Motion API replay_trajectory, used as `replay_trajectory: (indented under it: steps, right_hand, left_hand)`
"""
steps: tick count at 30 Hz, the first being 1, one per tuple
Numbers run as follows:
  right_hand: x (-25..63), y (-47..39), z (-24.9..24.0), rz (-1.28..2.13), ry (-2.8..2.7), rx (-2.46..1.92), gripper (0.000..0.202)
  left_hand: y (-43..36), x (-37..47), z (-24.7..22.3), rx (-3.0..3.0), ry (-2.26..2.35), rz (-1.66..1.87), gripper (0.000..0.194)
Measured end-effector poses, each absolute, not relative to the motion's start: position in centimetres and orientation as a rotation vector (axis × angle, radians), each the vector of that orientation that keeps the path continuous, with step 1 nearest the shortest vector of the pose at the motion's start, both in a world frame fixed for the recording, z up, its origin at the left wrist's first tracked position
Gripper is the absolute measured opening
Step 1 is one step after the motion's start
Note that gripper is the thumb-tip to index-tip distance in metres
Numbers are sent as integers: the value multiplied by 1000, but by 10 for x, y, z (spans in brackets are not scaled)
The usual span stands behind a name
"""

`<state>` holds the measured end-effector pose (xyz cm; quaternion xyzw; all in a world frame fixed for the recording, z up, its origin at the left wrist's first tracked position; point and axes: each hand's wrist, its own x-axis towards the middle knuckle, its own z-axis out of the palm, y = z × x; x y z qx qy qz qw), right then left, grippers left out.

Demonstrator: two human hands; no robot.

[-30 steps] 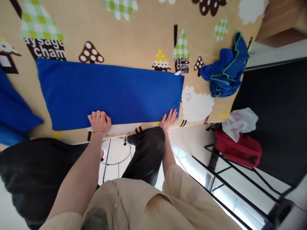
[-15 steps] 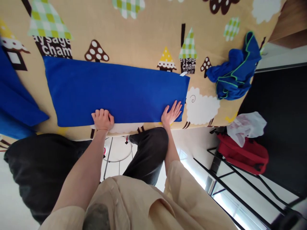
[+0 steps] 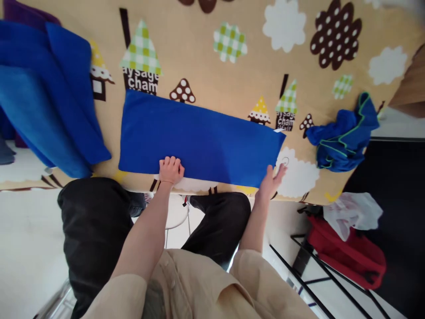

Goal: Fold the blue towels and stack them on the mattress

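Observation:
A folded blue towel (image 3: 199, 137) lies flat as a long strip along the near side of the table, with a small white tag (image 3: 280, 130) at its far right corner. My left hand (image 3: 171, 169) rests on the towel's near edge, fingers curled in and no cloth bunched in them. By the near right corner is my right hand (image 3: 270, 182), open, its thumb and fingers apart. Its fingertips reach over the towel's short right edge; whether they touch the cloth I cannot tell.
More blue cloths (image 3: 63, 97) are heaped at the left. A crumpled blue cloth with green edging (image 3: 345, 137) lies at the right. A printed beige tablecloth (image 3: 245, 84) covers the table. Below right are a red bag (image 3: 345, 254) and a white plastic bag (image 3: 353, 212).
The view has shifted left, bringing more of the left heap in. My right hand has turned and slid from the towel's surface to its right edge. My left hand stays on the near edge.

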<state>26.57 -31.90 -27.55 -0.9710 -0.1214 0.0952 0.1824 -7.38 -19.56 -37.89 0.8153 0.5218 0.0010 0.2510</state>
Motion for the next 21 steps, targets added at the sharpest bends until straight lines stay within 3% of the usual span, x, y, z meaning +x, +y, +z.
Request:
replay_trajectory:
  steps: [2,4,9,21]
  right_hand:
    - [215,-299,-260,99,-640,-2617,70]
    - [149,-277,-265,170,-793,-2582,70]
    - [22,-247,-330,493,-688,-2814,66]
    - [14,-252,-345,482,-699,-2833,68]
  left_hand:
    - [-195,-74,-377,2177,1423,9,13]
    - [-195,-75,-376,2165,1436,40,12]
    - [-194,-76,-379,2195,1431,94,10]
    - [-193,-76,-376,2291,1461,56,17]
